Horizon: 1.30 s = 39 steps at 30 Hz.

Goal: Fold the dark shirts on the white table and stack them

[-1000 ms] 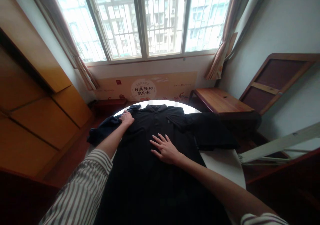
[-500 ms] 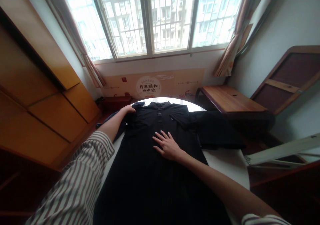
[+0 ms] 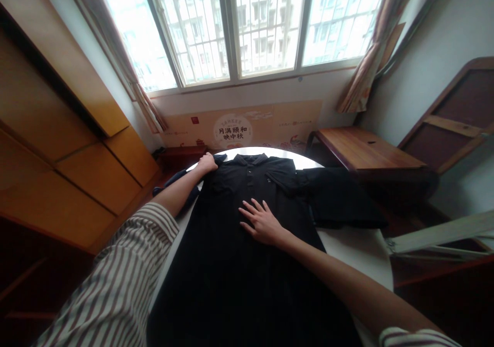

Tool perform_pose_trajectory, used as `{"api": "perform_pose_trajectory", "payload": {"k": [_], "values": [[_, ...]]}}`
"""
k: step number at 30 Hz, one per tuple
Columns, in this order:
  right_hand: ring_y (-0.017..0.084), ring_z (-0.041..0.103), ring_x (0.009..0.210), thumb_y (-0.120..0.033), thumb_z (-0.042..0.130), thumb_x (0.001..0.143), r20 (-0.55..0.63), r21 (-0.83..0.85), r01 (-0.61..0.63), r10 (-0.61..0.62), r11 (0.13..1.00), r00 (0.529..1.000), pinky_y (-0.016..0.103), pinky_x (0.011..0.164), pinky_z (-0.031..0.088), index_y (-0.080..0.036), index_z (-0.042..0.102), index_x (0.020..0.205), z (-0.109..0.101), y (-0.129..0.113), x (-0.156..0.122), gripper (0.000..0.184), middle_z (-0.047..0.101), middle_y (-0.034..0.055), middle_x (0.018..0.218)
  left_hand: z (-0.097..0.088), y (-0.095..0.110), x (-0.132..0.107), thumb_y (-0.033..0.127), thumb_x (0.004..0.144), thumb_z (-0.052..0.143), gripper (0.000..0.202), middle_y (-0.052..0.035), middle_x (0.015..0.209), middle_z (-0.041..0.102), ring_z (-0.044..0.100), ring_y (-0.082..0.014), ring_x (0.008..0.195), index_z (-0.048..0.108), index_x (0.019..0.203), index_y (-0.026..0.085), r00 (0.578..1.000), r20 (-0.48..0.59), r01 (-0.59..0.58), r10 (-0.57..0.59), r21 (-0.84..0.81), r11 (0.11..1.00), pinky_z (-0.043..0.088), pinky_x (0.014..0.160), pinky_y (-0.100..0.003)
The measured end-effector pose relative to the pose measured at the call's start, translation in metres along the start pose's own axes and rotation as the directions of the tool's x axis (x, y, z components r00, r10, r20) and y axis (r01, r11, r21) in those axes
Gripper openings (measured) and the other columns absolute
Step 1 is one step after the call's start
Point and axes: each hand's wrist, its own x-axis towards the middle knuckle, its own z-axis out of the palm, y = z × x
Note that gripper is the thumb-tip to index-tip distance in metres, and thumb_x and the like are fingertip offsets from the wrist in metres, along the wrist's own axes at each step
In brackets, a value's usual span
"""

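Observation:
A black polo shirt (image 3: 231, 265) lies spread on a white round table (image 3: 363, 257), its buttoned collar toward the window. At the shirt's left shoulder, my left hand (image 3: 209, 162) has its fingers closed on the sleeve fabric; the fingertips are partly hidden. My right hand (image 3: 262, 222) rests on the shirt's chest with fingers spread, palm down, gripping nothing. A dark folded garment (image 3: 343, 198) sits to the shirt's right, touching its sleeve. Dark blue cloth (image 3: 170, 181) is partly covered by my left forearm at the table's left edge.
Beyond the table is a low wooden cabinet (image 3: 370, 146) at the right, under a barred window (image 3: 266, 23). Orange wooden cupboards (image 3: 88, 193) stand on the left. A pale folding frame (image 3: 440, 236) juts in near the table's right edge.
My left hand has shifted slightly at the sleeve, its knuckles now turned more upward. My right hand stays flat on the shirt. The view has tilted and moved a little.

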Motion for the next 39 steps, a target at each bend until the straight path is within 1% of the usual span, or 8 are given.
{"api": "perform_pose_trajectory", "payload": {"k": [5,11,13,17,23,27,34,39], "values": [[0.035,0.021,0.146,-0.055,0.034,0.098,-0.017,-0.005,0.009,-0.009,1.000,1.000,0.063,0.114,0.015,-0.023,0.043,0.147,0.000,0.001,0.001,0.059,0.031,0.0087,0.158,0.032,0.020,-0.048,0.038,0.093,0.054,0.048,-0.0158,0.115,0.067,0.066,-0.0238,0.104,0.050,0.130,0.008,0.963,0.013,-0.265,0.267,-0.100,0.959,0.049,0.093,-0.031],[0.032,0.043,0.133,-0.046,0.044,0.098,-0.088,-0.007,0.046,-0.046,0.999,0.995,0.053,0.110,0.032,-0.015,0.055,0.134,-0.023,-0.015,-0.015,0.048,0.050,0.0168,0.143,0.066,0.003,-0.174,0.025,0.097,0.045,0.024,-0.0098,0.109,0.063,0.063,-0.0206,0.101,0.060,0.114,0.016,0.690,-0.059,-0.721,0.721,0.026,0.692,0.048,0.092,-0.031],[0.028,0.055,0.119,-0.042,0.049,0.097,-0.086,-0.022,0.064,-0.065,0.998,0.994,0.042,0.102,0.042,-0.014,0.062,0.120,-0.041,-0.022,-0.037,0.039,0.060,0.0164,0.128,0.068,-0.016,-0.209,0.025,0.099,0.042,0.022,-0.0074,0.102,0.063,0.062,-0.0188,0.093,0.061,0.109,0.018,0.655,-0.062,-0.754,0.753,0.021,0.657,0.049,0.088,-0.030],[0.022,0.064,0.091,-0.035,0.049,0.097,-0.083,-0.133,-0.182,0.172,0.974,0.982,0.031,0.078,0.049,-0.016,0.063,0.093,-0.071,-0.018,-0.100,0.024,0.065,0.0110,0.098,0.068,-0.069,-0.236,0.029,0.099,0.040,0.026,-0.0098,0.104,0.062,0.061,-0.0224,0.098,0.059,0.112,0.017,0.803,-0.236,-0.554,0.548,0.047,0.831,0.048,0.092,-0.036],[0.029,0.069,0.079,-0.050,0.046,0.097,-0.137,-0.305,-0.677,0.672,0.670,0.728,0.033,0.062,0.046,-0.014,0.060,0.085,-0.067,0.012,-0.156,0.040,0.068,0.0136,0.083,0.076,-0.110,-0.220,0.059,0.091,0.047,0.058,-0.0163,0.106,0.064,0.064,-0.0303,0.098,0.058,0.119,0.009,0.952,-0.261,-0.142,0.161,0.093,0.986,0.050,0.086,-0.039],[0.026,0.069,0.080,-0.038,0.046,0.099,-0.097,-0.285,-0.627,0.629,0.725,0.771,0.031,0.062,0.042,-0.016,0.057,0.084,-0.053,0.017,-0.161,0.029,0.069,0.0110,0.085,0.077,-0.107,-0.216,0.053,0.095,0.041,0.047,-0.0153,0.097,0.069,0.069,-0.0320,0.090,0.061,0.112,0.013,0.990,-0.133,-0.036,0.054,0.132,0.991,0.051,0.078,-0.039],[0.022,0.066,0.074,-0.027,0.045,0.099,-0.125,-0.210,-0.600,0.587,0.772,0.800,0.030,0.063,0.041,-0.017,0.054,0.086,-0.052,0.041,-0.178,0.019,0.067,0.0076,0.081,0.071,-0.126,-0.215,0.044,0.098,0.041,0.036,-0.0114,0.087,0.071,0.070,-0.0294,0.083,0.059,0.115,0.018,0.987,-0.158,0.000,0.023,0.148,0.989,0.051,0.072,-0.034],[0.021,0.063,0.079,-0.037,0.043,0.100,-0.286,-0.129,-0.326,0.280,0.936,0.917,0.031,0.069,0.049,-0.017,0.059,0.093,-0.061,0.004,-0.204,0.027,0.063,0.0091,0.089,0.065,-0.121,-0.268,0.035,0.100,0.043,0.028,-0.0100,0.099,0.066,0.065,-0.0224,0.091,0.061,0.109,0.016,0.837,-0.247,-0.489,0.489,0.065,0.870,0.051,0.085,-0.034]]}}
